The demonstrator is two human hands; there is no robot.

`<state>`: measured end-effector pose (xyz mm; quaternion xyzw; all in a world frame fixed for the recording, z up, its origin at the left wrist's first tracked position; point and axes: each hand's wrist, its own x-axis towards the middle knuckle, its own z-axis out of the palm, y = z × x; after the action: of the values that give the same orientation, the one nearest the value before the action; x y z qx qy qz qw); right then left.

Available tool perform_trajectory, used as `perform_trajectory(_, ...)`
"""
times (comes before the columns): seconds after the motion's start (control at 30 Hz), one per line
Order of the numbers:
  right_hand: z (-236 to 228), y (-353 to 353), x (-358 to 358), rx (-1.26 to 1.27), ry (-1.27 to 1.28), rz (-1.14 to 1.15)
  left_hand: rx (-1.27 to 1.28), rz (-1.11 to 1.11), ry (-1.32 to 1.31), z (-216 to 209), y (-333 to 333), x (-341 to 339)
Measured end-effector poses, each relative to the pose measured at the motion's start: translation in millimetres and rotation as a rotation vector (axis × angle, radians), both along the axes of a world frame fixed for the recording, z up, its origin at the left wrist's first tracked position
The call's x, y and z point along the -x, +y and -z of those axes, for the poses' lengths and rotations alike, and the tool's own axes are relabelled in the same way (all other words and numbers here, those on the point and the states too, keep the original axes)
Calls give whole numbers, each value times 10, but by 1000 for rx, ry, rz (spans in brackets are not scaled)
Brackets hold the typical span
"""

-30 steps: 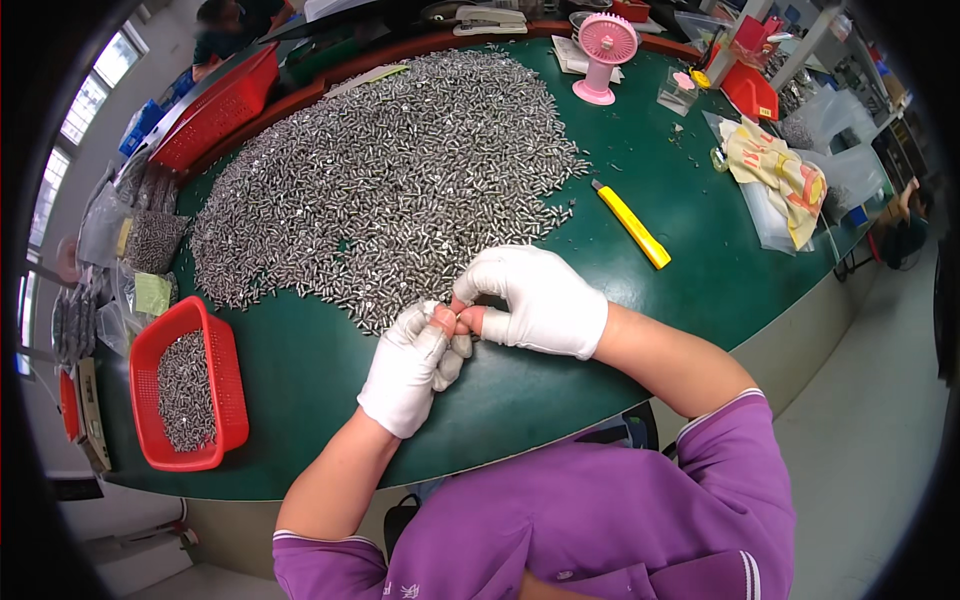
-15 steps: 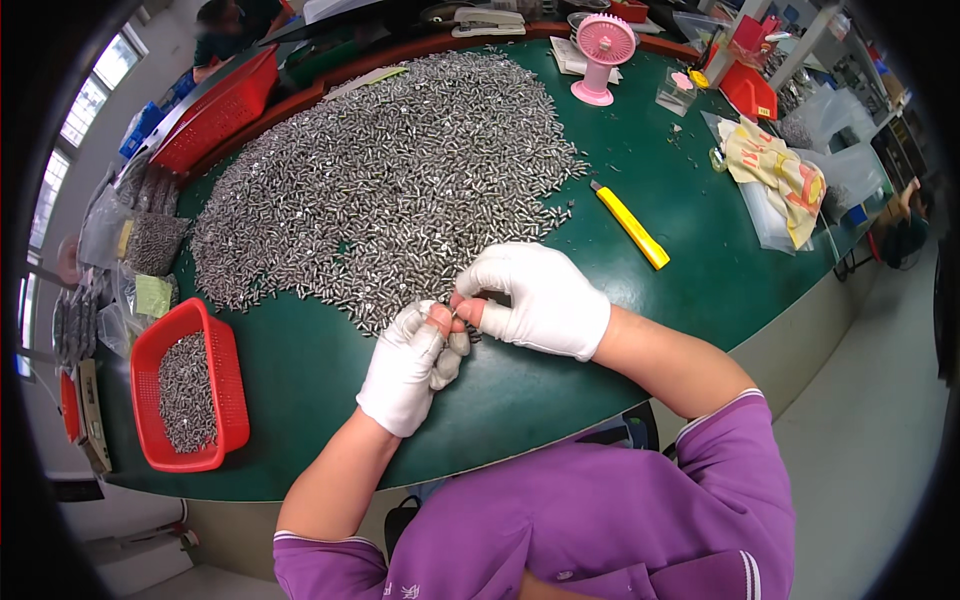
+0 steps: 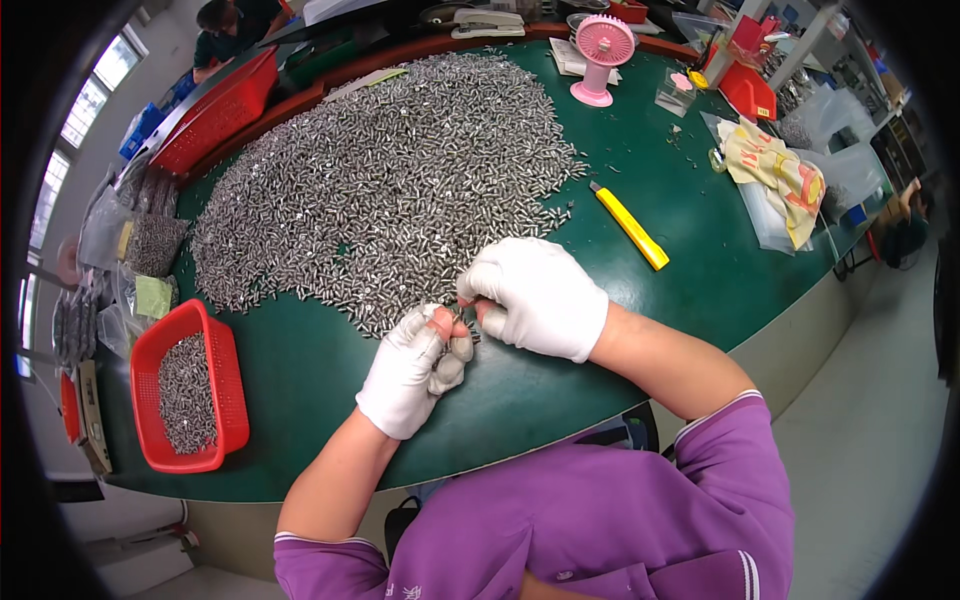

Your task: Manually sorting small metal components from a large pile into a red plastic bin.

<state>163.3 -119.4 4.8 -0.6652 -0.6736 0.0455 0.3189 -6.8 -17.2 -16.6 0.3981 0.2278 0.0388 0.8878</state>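
A wide heap of small silvery metal pins [image 3: 390,170] covers much of the green table. At its near edge, my left hand [image 3: 405,375], in a white glove with bare fingertips, is closed with thumb and finger pinching what looks like one small metal pin [image 3: 456,315]. My right hand [image 3: 540,300], gloved the same way, is just to the right, its fingers curled and thumb tip close to the index finger. Whatever sits between those fingertips is too small to make out. The two hands' fingertips are slightly apart.
At the left stands a red basket [image 3: 240,400] partly filled with pins. A yellow utility knife [image 3: 630,225] lies right of the heap. Farther back are a pink fan [image 3: 600,60] and a cloth [image 3: 770,170] on plastic bags. Another person [image 3: 235,30] works beyond the table.
My right hand has drawn slightly up and away from the left fingertips, opening a small gap. The left hand has barely moved.
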Motion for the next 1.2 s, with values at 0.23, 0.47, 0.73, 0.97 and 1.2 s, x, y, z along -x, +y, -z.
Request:
perform_trajectory(0.23,-15,-28,-70,24,-56,84,103,22,-65,-13,40,10)
perform_trajectory(0.47,-32,6,-20,-138,56,-63,122,35,-77,-4,42,7)
perform_trajectory(0.73,-4,5,-8,-149,27,-108,120,34,-24,-4,25,12)
perform_trajectory(0.97,14,23,61,-134,43,-34,104,38,-31,-9,23,11)
perform_trajectory(1.2,-19,-18,-13,-20,13,103,146,45,-109,-4,50,26)
